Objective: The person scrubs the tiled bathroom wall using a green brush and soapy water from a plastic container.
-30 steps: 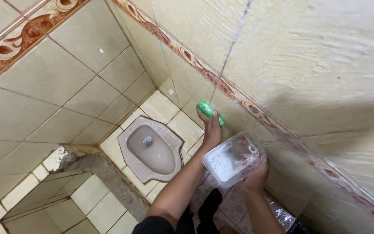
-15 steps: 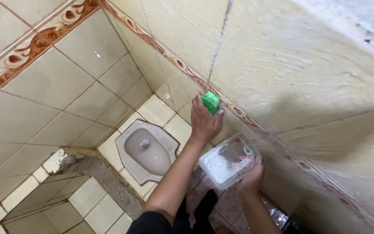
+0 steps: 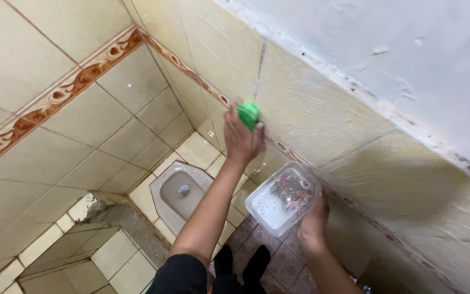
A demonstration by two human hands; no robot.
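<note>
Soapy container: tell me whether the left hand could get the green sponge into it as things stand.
Probably yes. The clear container is held open-topped in the right hand, just below the left hand pressing the green sponge to the wall tile; nothing lies between.

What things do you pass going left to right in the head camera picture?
Patterned tile border → squat toilet → green sponge in the left hand → soapy plastic tub → bare white wall.
</note>
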